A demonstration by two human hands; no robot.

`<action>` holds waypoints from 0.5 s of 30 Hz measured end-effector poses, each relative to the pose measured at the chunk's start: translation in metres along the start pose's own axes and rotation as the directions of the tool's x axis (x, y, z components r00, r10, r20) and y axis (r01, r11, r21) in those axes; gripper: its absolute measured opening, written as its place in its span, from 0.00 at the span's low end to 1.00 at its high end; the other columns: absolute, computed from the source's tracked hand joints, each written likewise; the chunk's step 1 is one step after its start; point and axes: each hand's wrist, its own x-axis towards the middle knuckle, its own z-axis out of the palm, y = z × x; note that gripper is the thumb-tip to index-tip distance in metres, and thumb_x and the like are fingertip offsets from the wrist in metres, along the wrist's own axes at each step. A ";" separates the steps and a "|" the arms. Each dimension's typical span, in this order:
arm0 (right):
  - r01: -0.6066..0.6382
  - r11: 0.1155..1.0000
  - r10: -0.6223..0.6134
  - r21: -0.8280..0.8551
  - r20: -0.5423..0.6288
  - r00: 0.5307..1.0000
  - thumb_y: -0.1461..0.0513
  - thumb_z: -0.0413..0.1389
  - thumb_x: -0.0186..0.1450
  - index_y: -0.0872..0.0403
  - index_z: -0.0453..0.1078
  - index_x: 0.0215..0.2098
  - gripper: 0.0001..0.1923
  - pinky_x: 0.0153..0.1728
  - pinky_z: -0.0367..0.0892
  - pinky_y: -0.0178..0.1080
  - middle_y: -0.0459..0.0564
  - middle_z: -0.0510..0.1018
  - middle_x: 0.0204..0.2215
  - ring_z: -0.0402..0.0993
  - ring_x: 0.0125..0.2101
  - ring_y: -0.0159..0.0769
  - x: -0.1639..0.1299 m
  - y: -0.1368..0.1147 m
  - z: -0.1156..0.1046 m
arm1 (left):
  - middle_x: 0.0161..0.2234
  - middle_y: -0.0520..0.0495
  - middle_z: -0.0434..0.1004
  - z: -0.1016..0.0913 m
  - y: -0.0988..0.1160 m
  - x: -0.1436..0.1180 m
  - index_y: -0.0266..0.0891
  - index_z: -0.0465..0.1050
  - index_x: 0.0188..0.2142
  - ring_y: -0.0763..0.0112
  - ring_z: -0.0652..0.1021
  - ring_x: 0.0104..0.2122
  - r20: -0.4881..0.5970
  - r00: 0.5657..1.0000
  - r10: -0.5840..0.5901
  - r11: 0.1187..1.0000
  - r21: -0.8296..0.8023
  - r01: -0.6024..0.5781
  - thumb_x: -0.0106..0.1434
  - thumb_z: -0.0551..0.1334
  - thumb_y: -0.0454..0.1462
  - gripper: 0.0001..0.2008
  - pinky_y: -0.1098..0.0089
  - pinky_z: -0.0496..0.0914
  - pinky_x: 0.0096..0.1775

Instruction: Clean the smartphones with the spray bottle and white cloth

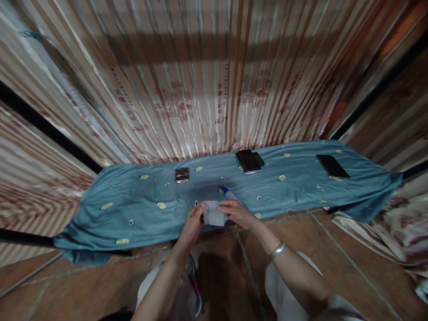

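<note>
Near the front edge of the blue cloth cover, both my hands hold a small white cloth [214,215], which could also be a wipe. My left hand [194,219] pinches its left side, where a dark edge shows at the fingers; what that is I cannot make out. My right hand [236,213] grips the upper right side between thumb and fingers. Just beyond the right hand lies a clear bottle with a blue top [228,192], partly hidden by that hand.
The blue patterned cover [147,223] drapes a long low surface. On it lie a small dark square item [182,175], black flat cases [248,161] stacked together, and a black flat tablet-like object [332,166]. Striped curtains [207,89] and dark poles [50,127] surround it.
</note>
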 end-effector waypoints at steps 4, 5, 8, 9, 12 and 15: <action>0.009 0.996 -0.005 0.089 -0.042 0.999 0.48 0.70 0.45 0.57 0.78 0.29 0.23 0.27 0.64 0.33 0.45 0.76 0.21 0.70 0.22 0.29 -0.003 -0.003 -0.008 | 0.37 0.36 0.81 -0.016 0.012 0.024 0.35 0.78 0.41 0.54 0.81 0.37 -0.087 0.992 0.088 0.975 0.212 -0.068 0.51 0.69 0.45 0.20 0.61 0.75 0.36; 0.009 0.995 -0.004 0.104 -0.050 0.999 0.48 0.70 0.45 0.57 0.78 0.29 0.23 0.26 0.64 0.33 0.45 0.76 0.21 0.70 0.22 0.29 -0.005 -0.003 -0.010 | 0.43 0.36 0.80 -0.022 0.015 0.034 0.37 0.76 0.44 0.53 0.80 0.42 -0.134 0.980 0.145 0.957 0.271 -0.104 0.52 0.69 0.43 0.21 0.59 0.74 0.40; 0.011 0.992 -0.002 0.128 -0.067 0.998 0.49 0.71 0.46 0.57 0.79 0.29 0.21 0.26 0.63 0.33 0.45 0.77 0.22 0.70 0.21 0.28 -0.015 -0.006 -0.014 | 0.62 0.38 0.63 -0.042 0.027 0.067 0.41 0.66 0.56 0.54 0.62 0.63 -0.269 0.897 0.349 0.857 0.479 -0.189 0.51 0.69 0.37 0.32 0.59 0.59 0.60; 0.011 0.991 -0.002 0.131 -0.070 0.998 0.49 0.70 0.47 0.57 0.79 0.29 0.21 0.26 0.63 0.33 0.46 0.78 0.22 0.69 0.22 0.28 -0.019 -0.007 -0.015 | 0.65 0.37 0.57 -0.048 0.031 0.078 0.40 0.63 0.59 0.54 0.54 0.66 -0.290 0.874 0.391 0.819 0.543 -0.186 0.49 0.69 0.35 0.37 0.58 0.52 0.63; -0.003 0.990 0.013 0.140 -0.071 0.997 0.49 0.70 0.49 0.56 0.78 0.28 0.19 0.28 0.64 0.34 0.46 0.78 0.23 0.70 0.22 0.29 -0.033 -0.009 -0.019 | 0.67 0.29 0.50 -0.058 0.037 0.110 0.33 0.53 0.64 0.50 0.46 0.68 -0.305 0.832 0.463 0.714 0.685 -0.146 0.47 0.70 0.35 0.46 0.54 0.42 0.65; -0.010 0.991 0.023 0.135 -0.098 0.995 0.49 0.70 0.49 0.55 0.78 0.26 0.18 0.28 0.63 0.34 0.46 0.77 0.22 0.70 0.23 0.30 -0.047 -0.012 -0.025 | 0.68 0.26 0.44 -0.060 0.039 0.138 0.31 0.47 0.66 0.46 0.45 0.68 -0.286 0.822 0.491 0.629 0.770 -0.107 0.48 0.70 0.37 0.50 0.51 0.41 0.64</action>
